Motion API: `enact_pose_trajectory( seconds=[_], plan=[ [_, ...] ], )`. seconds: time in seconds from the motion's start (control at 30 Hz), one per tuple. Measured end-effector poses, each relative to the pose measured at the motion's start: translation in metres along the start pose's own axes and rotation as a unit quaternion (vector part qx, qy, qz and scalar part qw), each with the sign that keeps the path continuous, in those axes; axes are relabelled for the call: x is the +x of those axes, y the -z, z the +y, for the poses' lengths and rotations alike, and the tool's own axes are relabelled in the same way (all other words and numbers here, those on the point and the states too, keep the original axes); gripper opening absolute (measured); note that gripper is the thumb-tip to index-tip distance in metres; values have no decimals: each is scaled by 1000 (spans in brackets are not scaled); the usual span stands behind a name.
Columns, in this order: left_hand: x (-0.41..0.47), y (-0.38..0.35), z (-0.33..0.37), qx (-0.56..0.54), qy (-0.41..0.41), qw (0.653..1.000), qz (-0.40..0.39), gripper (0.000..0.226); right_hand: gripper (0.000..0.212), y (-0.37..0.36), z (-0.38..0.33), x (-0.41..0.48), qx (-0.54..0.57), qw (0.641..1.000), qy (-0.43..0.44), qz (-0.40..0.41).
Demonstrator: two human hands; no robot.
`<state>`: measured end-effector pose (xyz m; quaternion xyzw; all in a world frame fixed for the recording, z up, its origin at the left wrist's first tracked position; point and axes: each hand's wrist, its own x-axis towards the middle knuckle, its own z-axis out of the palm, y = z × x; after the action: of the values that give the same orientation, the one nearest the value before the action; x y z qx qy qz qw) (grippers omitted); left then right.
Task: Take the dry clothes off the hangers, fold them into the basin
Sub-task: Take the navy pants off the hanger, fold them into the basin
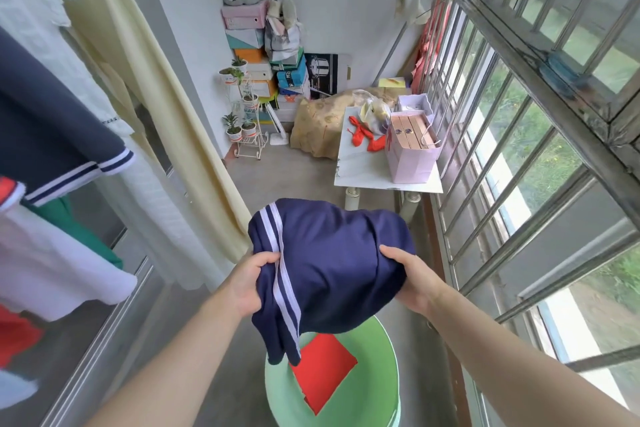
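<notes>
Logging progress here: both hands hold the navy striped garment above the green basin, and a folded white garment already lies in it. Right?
Not quite: in the head view the folded garment in the green basin is red, not white. The left hand and right hand do hold the navy striped garment above it.

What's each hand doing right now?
Left hand: grips the navy shorts at the striped edge.
Right hand: grips the shorts' other side.

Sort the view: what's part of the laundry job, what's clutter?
Job: navy garment gripped by left hand and right hand; green basin; red folded cloth inside it; hanging clothes at left.
Clutter: shoe boxes, plant stand, white table, pink bag.
</notes>
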<state>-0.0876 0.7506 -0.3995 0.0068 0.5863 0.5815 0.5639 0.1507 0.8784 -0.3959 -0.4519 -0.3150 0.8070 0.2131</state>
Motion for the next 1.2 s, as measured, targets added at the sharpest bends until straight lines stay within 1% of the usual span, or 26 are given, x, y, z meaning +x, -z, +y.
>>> enact_pose_trajectory(
  seconds=[0.1, 0.17, 0.23, 0.27, 0.33, 0.37, 0.4, 0.43, 0.47, 0.53, 0.6, 0.67, 0.73, 0.77, 0.83, 0.93, 0.97, 1.03, 1.1, 1.13, 1.2],
  plan=[
    [0, -2, -1, 2, -14, 1000, -5, 47, 34, -7, 0, 6, 23, 998, 12, 62],
    [3, -1, -5, 26, -56, 998, 13, 48, 24, -11, -1, 8, 21, 993, 28, 115],
    [4, 1, -9, 49, -96, 994, 28, 50, 10, -14, -3, 7, 24, 989, 29, 143],
    [4, 2, -11, 63, -112, 991, 23, 59, 4, -14, -5, 7, 29, 988, 28, 148],
    [6, 7, -13, 86, -138, 987, 11, 96, 3, -12, -7, 10, 37, 987, 26, 156],
    [7, 9, -13, 92, -149, 984, 2, 110, 3, -10, -7, 12, 39, 986, 22, 159],
    [7, 11, -12, 104, -160, 982, -9, 115, 5, -9, -7, 13, 39, 985, 19, 165],
    [8, 12, -12, 133, -172, 976, -27, 112, 10, -8, -8, 13, 39, 985, 21, 166],
    [5, 11, -11, 178, -179, 967, -45, 103, 19, -8, -8, 13, 42, 986, 28, 160],
    [-5, 5, -9, 294, -177, 936, -81, 84, 46, -9, -10, 10, 36, 989, 41, 141],
    [-11, -2, -11, 386, -160, 903, -100, 76, 66, -10, -12, 8, 27, 991, 34, 127],
    [-8, -6, -17, 425, -153, 887, -100, 75, 72, -10, -11, 9, 8, 992, 37, 120],
    [-5, -8, -21, 439, -145, 881, -95, 75, 76, -10, -12, 10, -24, 990, 41, 131],
    [-3, -8, -22, 443, -135, 881, -96, 75, 79, -9, -13, 10, -42, 988, 43, 140],
    [-1, -6, -23, 421, -106, 896, -95, 76, 86, -6, -16, 9, -71, 988, 44, 128],
    [4, 0, -21, 327, -70, 940, -65, 85, 87, 0, -24, 5, -97, 994, 39, 39],
    [5, 2, -19, 308, -63, 948, -57, 82, 88, 2, -25, 6, -118, 992, 42, 15],
    [4, 2, -14, 297, -60, 952, -53, 68, 83, 4, -27, 6, -159, 986, 42, -33],
    [5, 2, -9, 293, -60, 953, -53, 58, 72, 3, -28, 4, -182, 981, 14, -69],
    [6, 2, -6, 292, -54, 953, -49, 55, 74, 3, -28, 5, -200, 976, -3, -80],
    [6, 3, -2, 286, -40, 956, -48, 55, 92, 2, -25, 7, -265, 960, -13, -86]
  ],
)
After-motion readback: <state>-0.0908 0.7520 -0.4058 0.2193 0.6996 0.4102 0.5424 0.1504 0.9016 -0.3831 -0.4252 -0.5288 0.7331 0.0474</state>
